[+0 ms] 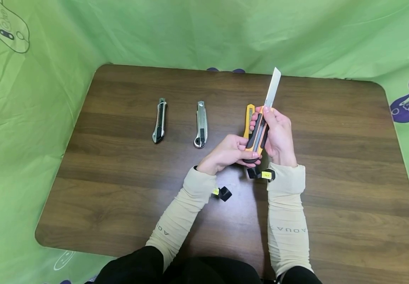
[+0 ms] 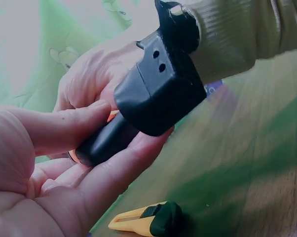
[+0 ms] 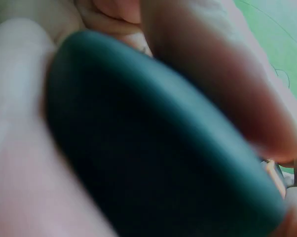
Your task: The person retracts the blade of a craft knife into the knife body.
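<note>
An orange-and-black utility knife [image 1: 260, 132] is held above the table in both hands, its long blade [image 1: 273, 87] extended away from the person. My right hand [image 1: 279, 132] grips the upper body, thumb near the blade's base. Lower down, my left hand [image 1: 227, 153] pinches the butt end between thumb and fingers. In the left wrist view the knife's black end [image 2: 109, 140] shows between that thumb and fingers. The same dark end [image 3: 153, 138] fills much of the right wrist view, blurred. A yellow utility knife [image 1: 249, 114] lies beneath, partly hidden by the held one.
Two more utility knives lie left of the hands: a black-and-silver one [image 1: 159, 120] and a silver one [image 1: 201, 122]. Black wrist cameras [image 1: 225, 193] stick out from both sleeves. Green cloth [image 1: 190, 35] surrounds the brown wooden table [image 1: 119, 177].
</note>
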A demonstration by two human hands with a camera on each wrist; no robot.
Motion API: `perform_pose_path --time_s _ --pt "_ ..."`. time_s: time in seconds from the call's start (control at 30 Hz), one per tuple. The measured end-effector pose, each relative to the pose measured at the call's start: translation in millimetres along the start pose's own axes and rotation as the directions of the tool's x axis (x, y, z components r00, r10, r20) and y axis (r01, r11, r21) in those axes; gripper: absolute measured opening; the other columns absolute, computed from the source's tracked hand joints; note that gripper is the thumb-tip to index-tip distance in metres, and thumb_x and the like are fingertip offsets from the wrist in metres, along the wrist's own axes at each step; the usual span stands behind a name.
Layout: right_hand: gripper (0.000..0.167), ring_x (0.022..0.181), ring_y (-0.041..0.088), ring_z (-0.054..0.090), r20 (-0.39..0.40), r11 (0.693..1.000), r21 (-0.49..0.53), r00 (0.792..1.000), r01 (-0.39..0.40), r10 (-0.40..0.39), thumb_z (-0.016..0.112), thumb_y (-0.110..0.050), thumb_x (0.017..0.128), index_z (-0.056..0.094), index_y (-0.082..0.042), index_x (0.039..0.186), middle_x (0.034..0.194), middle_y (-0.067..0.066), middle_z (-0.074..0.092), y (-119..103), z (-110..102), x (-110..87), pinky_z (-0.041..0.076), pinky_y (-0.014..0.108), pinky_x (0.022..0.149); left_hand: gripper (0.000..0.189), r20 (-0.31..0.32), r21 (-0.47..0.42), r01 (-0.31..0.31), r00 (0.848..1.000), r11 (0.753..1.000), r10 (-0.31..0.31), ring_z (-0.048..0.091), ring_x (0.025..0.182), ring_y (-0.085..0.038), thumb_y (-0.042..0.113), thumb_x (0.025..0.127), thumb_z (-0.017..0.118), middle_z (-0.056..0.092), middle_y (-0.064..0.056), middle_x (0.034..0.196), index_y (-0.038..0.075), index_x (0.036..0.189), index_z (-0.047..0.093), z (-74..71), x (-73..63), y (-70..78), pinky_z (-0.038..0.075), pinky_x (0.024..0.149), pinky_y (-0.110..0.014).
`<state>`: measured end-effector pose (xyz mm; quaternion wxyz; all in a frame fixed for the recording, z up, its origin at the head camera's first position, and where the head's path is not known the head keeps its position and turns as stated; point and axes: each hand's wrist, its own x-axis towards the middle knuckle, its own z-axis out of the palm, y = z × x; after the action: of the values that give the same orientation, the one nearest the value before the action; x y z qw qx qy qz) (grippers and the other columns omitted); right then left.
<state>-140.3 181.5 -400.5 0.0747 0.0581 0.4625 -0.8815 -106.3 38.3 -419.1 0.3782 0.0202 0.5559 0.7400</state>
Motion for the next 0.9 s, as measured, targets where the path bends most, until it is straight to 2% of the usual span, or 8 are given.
perform_pose_path --time_s 0.2,0.33,0.67,0.9 --pt "0.022 0.068 0.018 0.061 0.016 1.0 0.004 1.0 0.008 -0.008 0.056 -0.015 0.098 0.059 0.006 0.102 0.08 0.011 0.063 0.7 0.7 -0.4 0.059 0.025 0.062 0.028 0.005 -0.019 0.0 1.0 1.0 0.0 0.07 0.074 -0.018 -0.009 0.09 0.06 0.071 -0.022 0.092 -0.014 0.117 0.055 -1.2 -0.5 0.8 0.062 0.077 -0.037" --pt "0.028 0.07 0.019 0.062 0.035 1.0 -0.012 0.999 0.018 -0.018 0.054 -0.012 0.099 0.052 0.012 0.111 0.082 0.012 0.064 1.5 1.5 -0.1 0.06 0.024 0.064 0.028 0.004 -0.038 -0.002 1.0 0.999 0.002 0.07 0.074 -0.018 -0.009 0.09 0.059 0.071 -0.022 0.091 -0.015 0.117 0.055 -2.2 -0.4 0.8 0.063 0.076 -0.037" --pt "0.021 0.073 0.019 0.064 0.095 0.997 -0.01 0.993 0.071 -0.07 0.052 -0.007 0.099 0.055 0.008 0.112 0.086 0.012 0.068 1.8 2.0 -0.4 0.06 0.025 0.069 0.029 0.0 -0.05 -0.004 1.0 0.999 0.004 0.07 0.073 -0.017 -0.009 0.09 0.059 0.07 -0.015 0.086 -0.015 0.119 0.054 -1.1 -2.8 3.7 0.063 0.076 -0.036" --pt "0.027 0.076 0.022 0.066 0.166 0.991 0.039 0.977 0.131 -0.136 0.047 0.0 0.099 0.045 0.014 0.122 0.092 0.016 0.069 3.4 2.5 -0.4 0.061 0.026 0.072 0.03 -0.014 -0.047 -0.021 1.0 0.999 0.021 0.07 0.073 -0.017 -0.009 0.09 0.059 0.071 -0.024 0.094 -0.015 0.118 0.054 -2.1 -3.1 4.5 0.062 0.077 -0.038"
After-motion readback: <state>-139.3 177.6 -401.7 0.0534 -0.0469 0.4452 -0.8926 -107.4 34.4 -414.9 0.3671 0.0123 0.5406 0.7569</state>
